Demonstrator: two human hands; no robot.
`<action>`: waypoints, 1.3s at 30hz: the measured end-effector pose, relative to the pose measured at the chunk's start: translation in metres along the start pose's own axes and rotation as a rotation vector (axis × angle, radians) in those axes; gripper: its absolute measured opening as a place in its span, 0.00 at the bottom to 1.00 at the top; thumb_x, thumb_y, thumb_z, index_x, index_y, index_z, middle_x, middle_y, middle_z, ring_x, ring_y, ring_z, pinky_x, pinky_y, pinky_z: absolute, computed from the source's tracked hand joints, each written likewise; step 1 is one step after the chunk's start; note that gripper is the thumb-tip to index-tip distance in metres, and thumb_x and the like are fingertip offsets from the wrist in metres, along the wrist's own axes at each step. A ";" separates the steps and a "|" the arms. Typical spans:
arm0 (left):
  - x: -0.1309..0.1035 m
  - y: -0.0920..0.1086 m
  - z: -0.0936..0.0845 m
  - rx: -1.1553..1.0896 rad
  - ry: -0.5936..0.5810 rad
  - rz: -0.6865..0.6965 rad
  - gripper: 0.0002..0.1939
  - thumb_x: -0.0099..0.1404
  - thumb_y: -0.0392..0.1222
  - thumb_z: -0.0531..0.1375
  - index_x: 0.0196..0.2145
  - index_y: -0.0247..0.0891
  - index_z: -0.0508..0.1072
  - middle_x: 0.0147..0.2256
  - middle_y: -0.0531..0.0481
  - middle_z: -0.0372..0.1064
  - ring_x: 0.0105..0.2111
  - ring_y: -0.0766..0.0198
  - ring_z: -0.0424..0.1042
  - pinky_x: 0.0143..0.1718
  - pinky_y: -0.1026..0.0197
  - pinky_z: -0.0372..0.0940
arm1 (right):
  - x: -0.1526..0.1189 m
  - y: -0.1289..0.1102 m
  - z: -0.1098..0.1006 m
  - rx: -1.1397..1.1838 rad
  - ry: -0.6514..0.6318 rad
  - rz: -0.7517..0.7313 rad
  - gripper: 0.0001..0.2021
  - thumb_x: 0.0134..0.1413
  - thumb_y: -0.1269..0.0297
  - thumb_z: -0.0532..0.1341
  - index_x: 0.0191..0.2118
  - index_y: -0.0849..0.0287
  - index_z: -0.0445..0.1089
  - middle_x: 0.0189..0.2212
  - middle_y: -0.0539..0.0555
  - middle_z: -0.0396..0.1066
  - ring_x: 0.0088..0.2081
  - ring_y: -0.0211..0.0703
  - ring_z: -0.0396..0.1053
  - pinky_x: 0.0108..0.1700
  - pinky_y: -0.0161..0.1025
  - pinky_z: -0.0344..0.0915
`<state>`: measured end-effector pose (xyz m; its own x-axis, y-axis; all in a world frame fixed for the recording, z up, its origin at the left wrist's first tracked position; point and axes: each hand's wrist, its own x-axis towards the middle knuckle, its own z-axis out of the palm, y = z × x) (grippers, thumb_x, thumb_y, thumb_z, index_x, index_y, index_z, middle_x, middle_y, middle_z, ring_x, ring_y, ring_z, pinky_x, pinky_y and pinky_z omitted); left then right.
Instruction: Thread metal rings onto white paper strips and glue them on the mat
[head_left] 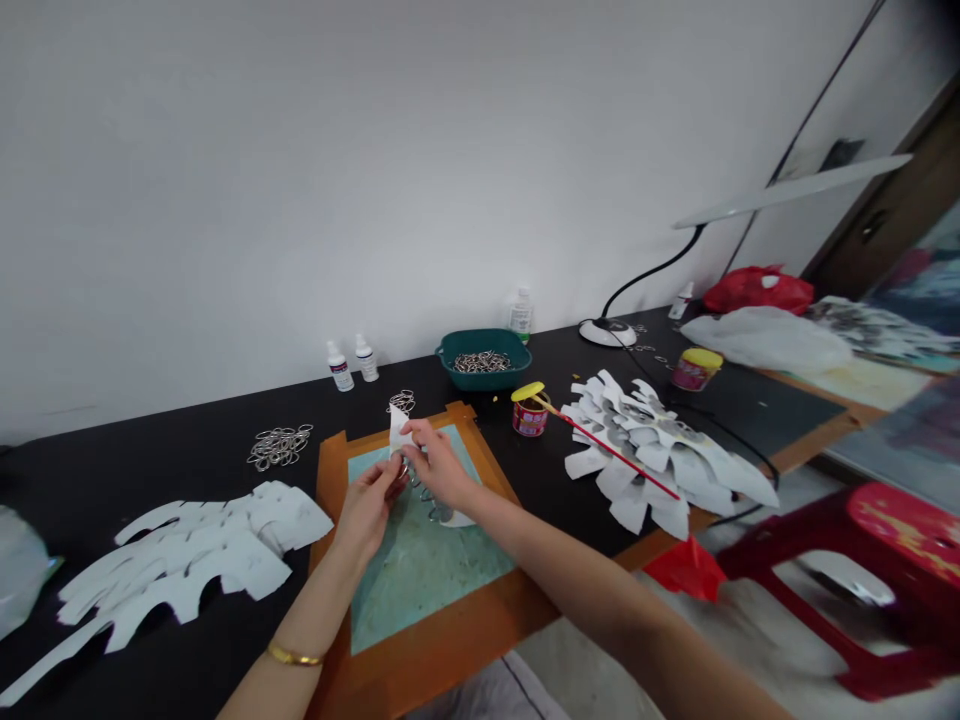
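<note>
Both hands meet over a pale green mat (409,590) bordered with brown tape. My left hand (371,500) is closed, its thumb and fingertips pinching a small metal ring (404,468). My right hand (439,465) is bent over the same spot, fingers closed on a white paper strip (398,430) whose upper end sticks out beyond the fingertips. The fingers partly hide where ring and paper meet. More rings (433,513) show just under my right hand, close to a white piece (457,519) that the forearm partly covers.
Cut white paper sheets (217,545) lie left; another fanned stack (652,445) lies right, with a red stick (622,456) across it. Behind are loose rings (279,447), a green basin (484,381) of rings, a red tub (529,418), small bottles (340,368) and a lamp (607,332).
</note>
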<state>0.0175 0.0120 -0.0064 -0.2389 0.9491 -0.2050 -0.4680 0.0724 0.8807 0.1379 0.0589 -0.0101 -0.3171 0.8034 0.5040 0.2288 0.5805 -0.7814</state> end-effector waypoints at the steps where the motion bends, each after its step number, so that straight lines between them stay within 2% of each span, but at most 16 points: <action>1: 0.000 0.001 0.000 0.001 0.005 0.009 0.17 0.39 0.44 0.76 0.23 0.34 0.76 0.24 0.54 0.71 0.25 0.71 0.68 0.31 0.67 0.64 | 0.000 -0.001 -0.001 0.059 0.000 0.013 0.09 0.61 0.68 0.54 0.46 0.52 0.62 0.25 0.44 0.56 0.29 0.39 0.59 0.42 0.39 0.58; 5: -0.002 0.005 0.003 -0.028 -0.030 0.056 0.18 0.38 0.44 0.76 0.20 0.34 0.74 0.22 0.54 0.69 0.23 0.71 0.66 0.29 0.67 0.63 | 0.000 -0.004 -0.003 0.403 -0.067 0.117 0.09 0.61 0.61 0.54 0.46 0.52 0.57 0.23 0.43 0.57 0.25 0.36 0.59 0.31 0.33 0.58; 8: -0.003 0.008 0.003 -0.055 -0.071 0.068 0.18 0.38 0.45 0.76 0.19 0.33 0.73 0.22 0.53 0.69 0.24 0.71 0.66 0.29 0.68 0.64 | 0.000 -0.002 0.000 0.621 -0.107 0.185 0.13 0.60 0.57 0.56 0.47 0.51 0.54 0.25 0.43 0.61 0.24 0.35 0.61 0.29 0.32 0.59; 10: -0.003 0.008 0.002 -0.062 -0.072 0.057 0.17 0.40 0.43 0.76 0.18 0.33 0.72 0.23 0.53 0.70 0.24 0.71 0.66 0.30 0.68 0.64 | -0.001 0.002 0.004 0.682 -0.109 0.207 0.15 0.58 0.55 0.58 0.47 0.50 0.55 0.25 0.43 0.63 0.25 0.35 0.63 0.29 0.32 0.60; 15: 0.002 0.008 -0.001 -0.045 -0.013 -0.014 0.13 0.43 0.38 0.74 0.20 0.32 0.73 0.22 0.52 0.69 0.22 0.72 0.67 0.28 0.68 0.63 | 0.000 0.008 0.009 0.599 -0.101 0.239 0.15 0.59 0.55 0.58 0.48 0.52 0.58 0.24 0.43 0.61 0.24 0.35 0.61 0.28 0.32 0.58; 19: 0.006 0.008 -0.004 -0.047 0.017 -0.029 0.13 0.43 0.39 0.74 0.24 0.33 0.75 0.22 0.53 0.71 0.23 0.71 0.68 0.27 0.68 0.63 | 0.002 0.004 -0.001 0.493 -0.015 0.211 0.16 0.65 0.56 0.52 0.55 0.55 0.60 0.27 0.46 0.59 0.28 0.36 0.59 0.31 0.33 0.58; 23: 0.007 0.007 -0.006 -0.058 0.044 -0.028 0.14 0.41 0.39 0.75 0.24 0.34 0.75 0.23 0.54 0.71 0.23 0.72 0.68 0.27 0.69 0.63 | 0.002 0.000 -0.010 0.454 -0.125 0.197 0.27 0.59 0.58 0.58 0.63 0.55 0.53 0.24 0.43 0.57 0.24 0.35 0.54 0.28 0.33 0.53; 25: 0.007 0.007 -0.006 -0.062 0.039 -0.028 0.16 0.39 0.41 0.76 0.24 0.34 0.75 0.23 0.54 0.72 0.24 0.72 0.69 0.28 0.69 0.63 | 0.001 0.000 -0.010 0.446 -0.148 0.171 0.31 0.56 0.60 0.60 0.63 0.55 0.51 0.24 0.42 0.56 0.23 0.34 0.53 0.27 0.32 0.52; 28: 0.007 0.006 -0.006 -0.056 0.025 -0.032 0.18 0.39 0.44 0.76 0.25 0.34 0.76 0.24 0.53 0.72 0.25 0.70 0.70 0.29 0.68 0.63 | 0.000 0.000 -0.008 0.442 -0.138 0.124 0.30 0.56 0.63 0.59 0.63 0.56 0.51 0.24 0.43 0.57 0.24 0.35 0.55 0.28 0.32 0.54; 33: 0.006 0.002 -0.006 0.082 -0.049 0.010 0.20 0.39 0.48 0.76 0.26 0.34 0.76 0.25 0.52 0.72 0.26 0.68 0.69 0.31 0.66 0.62 | 0.000 0.003 -0.003 0.368 -0.080 0.084 0.31 0.54 0.70 0.58 0.63 0.57 0.52 0.24 0.43 0.57 0.27 0.36 0.58 0.31 0.32 0.57; 39: 0.005 -0.004 -0.005 0.203 -0.085 0.081 0.22 0.41 0.53 0.74 0.28 0.35 0.76 0.27 0.51 0.73 0.28 0.67 0.70 0.32 0.66 0.62 | 0.004 0.015 -0.002 0.408 0.010 0.160 0.30 0.54 0.66 0.59 0.63 0.57 0.53 0.24 0.43 0.62 0.24 0.35 0.57 0.29 0.32 0.54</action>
<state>0.0140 0.0153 -0.0133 -0.1926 0.9761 -0.1007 -0.2673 0.0466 0.9625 0.1418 0.0714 -0.0192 -0.2982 0.8812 0.3669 -0.1086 0.3506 -0.9302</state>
